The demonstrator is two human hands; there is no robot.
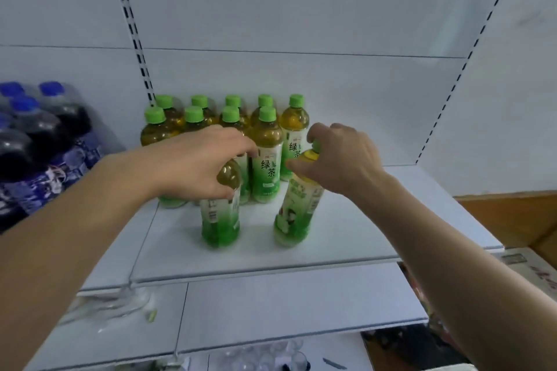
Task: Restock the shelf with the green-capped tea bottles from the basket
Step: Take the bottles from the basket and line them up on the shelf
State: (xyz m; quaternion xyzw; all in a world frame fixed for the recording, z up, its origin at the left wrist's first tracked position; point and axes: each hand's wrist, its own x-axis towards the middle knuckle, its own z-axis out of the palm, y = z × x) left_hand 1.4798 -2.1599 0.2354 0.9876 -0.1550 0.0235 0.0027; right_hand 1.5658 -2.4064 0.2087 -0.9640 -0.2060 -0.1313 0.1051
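Observation:
Several green-capped tea bottles [266,156] stand in two rows at the back of the white shelf [346,229]. My left hand [199,163] grips the top of one tea bottle [220,217], which stands upright on the shelf in front of the rows. My right hand [340,156] grips the neck of another tea bottle [297,214], tilted slightly and touching the shelf to the right of the first. Both caps are hidden under my fingers. The basket is not in view.
A shrink-wrapped pack of dark bottles with blue caps [39,141] sits at the left on the same shelf. A lower white shelf [271,310] runs below. A cardboard box [530,271] is at the right edge. Bare shelf lies to the right of the tea bottles.

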